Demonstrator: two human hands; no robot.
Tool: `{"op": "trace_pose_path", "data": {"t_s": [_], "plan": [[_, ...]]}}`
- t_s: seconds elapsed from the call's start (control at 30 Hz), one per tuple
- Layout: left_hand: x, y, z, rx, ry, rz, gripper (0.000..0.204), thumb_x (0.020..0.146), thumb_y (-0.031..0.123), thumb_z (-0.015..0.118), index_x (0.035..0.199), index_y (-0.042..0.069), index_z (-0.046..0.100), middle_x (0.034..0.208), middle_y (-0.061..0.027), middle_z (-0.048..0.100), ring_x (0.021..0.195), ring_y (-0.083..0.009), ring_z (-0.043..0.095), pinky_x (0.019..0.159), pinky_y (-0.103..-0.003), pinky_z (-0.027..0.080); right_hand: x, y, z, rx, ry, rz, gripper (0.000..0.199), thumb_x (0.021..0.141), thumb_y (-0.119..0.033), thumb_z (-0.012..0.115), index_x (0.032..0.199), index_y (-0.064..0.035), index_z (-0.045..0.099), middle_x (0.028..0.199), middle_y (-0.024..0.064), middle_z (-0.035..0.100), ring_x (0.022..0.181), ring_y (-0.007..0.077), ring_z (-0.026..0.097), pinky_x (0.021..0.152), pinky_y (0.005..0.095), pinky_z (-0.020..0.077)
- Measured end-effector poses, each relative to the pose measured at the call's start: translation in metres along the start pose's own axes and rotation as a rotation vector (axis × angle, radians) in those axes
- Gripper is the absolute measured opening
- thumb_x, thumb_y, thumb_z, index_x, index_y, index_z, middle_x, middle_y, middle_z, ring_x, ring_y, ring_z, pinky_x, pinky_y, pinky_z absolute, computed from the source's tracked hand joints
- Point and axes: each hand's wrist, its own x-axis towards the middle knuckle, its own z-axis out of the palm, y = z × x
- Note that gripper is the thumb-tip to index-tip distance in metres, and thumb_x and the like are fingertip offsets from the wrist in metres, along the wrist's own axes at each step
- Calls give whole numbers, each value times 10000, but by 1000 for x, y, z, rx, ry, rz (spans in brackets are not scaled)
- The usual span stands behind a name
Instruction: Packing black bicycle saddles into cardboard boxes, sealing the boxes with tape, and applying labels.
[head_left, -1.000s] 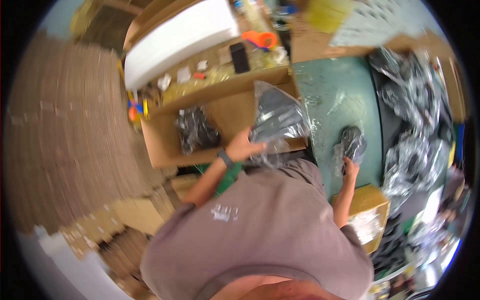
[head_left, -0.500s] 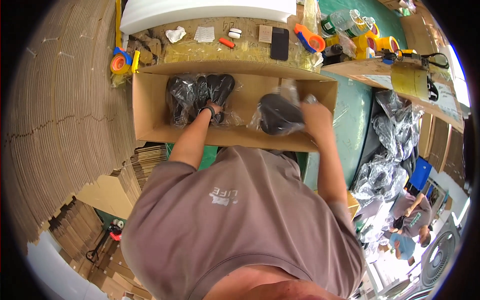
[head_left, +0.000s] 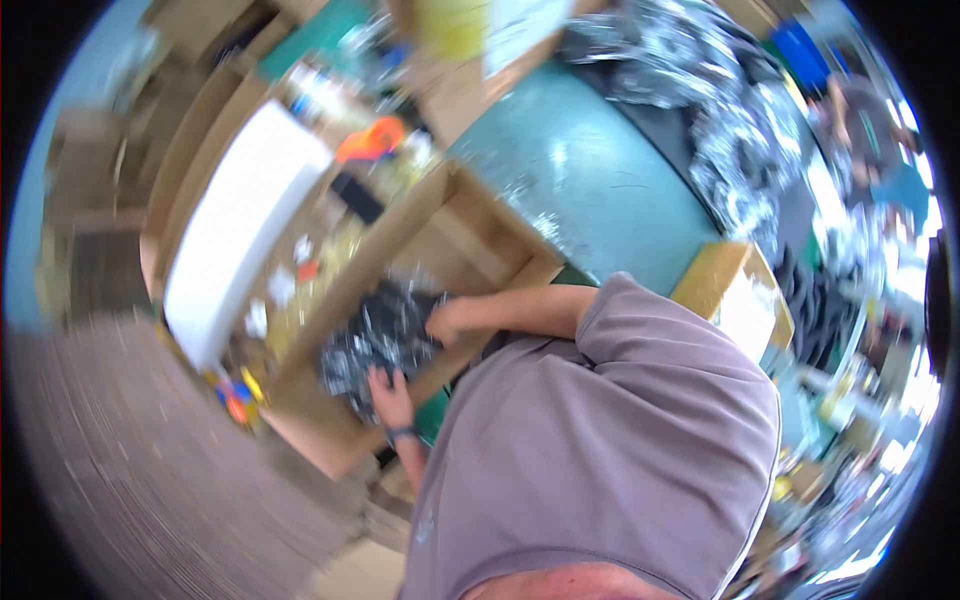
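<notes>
Several black rounded pieces in clear plastic bags [head_left: 375,335] lie together inside a long open cardboard box [head_left: 480,245]. They look like slippers or soles, but blur hides the exact kind. With fingers apart, my left hand [head_left: 390,397] rests against the near edge of the bags at the box's left part. My right hand [head_left: 447,322] is at the right edge of the same pile, fingers curled on a bagged black piece. Part of the box floor shows to the right of the pile.
Beyond the box are a white foam block [head_left: 240,225], a dark phone [head_left: 357,197] and an orange tape dispenser [head_left: 372,140]. Stacked flat cardboard [head_left: 190,430] stands at left. A green table [head_left: 590,170] and plastic-wrapped black goods [head_left: 740,140] lie right. Another person [head_left: 870,130] is far right.
The view has swung round, so the box now runs diagonally. My right hand has brought its bagged black piece left to the others, closer to my left hand.
</notes>
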Motion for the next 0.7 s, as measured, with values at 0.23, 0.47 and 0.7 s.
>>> {"op": "trace_pose_path", "data": {"t_s": [0.23,0.47,0.7], "plan": [[-68,232,168,296,-194,435,658,982,104,775,1580,-16,529,1436,-228,691,1300,-350,687,1084,-451,538,-429,120,-78,1492,275,-305,571,1131,-314,634,1601,-11,522,1388,215,742,1258,291,747,1077,413,615],[-97,352,320,615,-608,846,500,1007,205,767,1457,22,651,1314,-190,758,1211,-389,724,1035,-454,572,-670,425,-22,-54,1515,1329,1045,802,-345,927,1671,-104,398,1601,265,514,1504,449,481,1232,611,399],[-114,445,484,552,-794,808,458,1032,193,760,1447,19,672,1259,-185,788,1203,-342,749,1036,-431,578,-669,551,22,156,1235,1609,1013,826,-323,903,1672,-98,394,1347,215,676,1261,446,665,1103,617,504]]}}
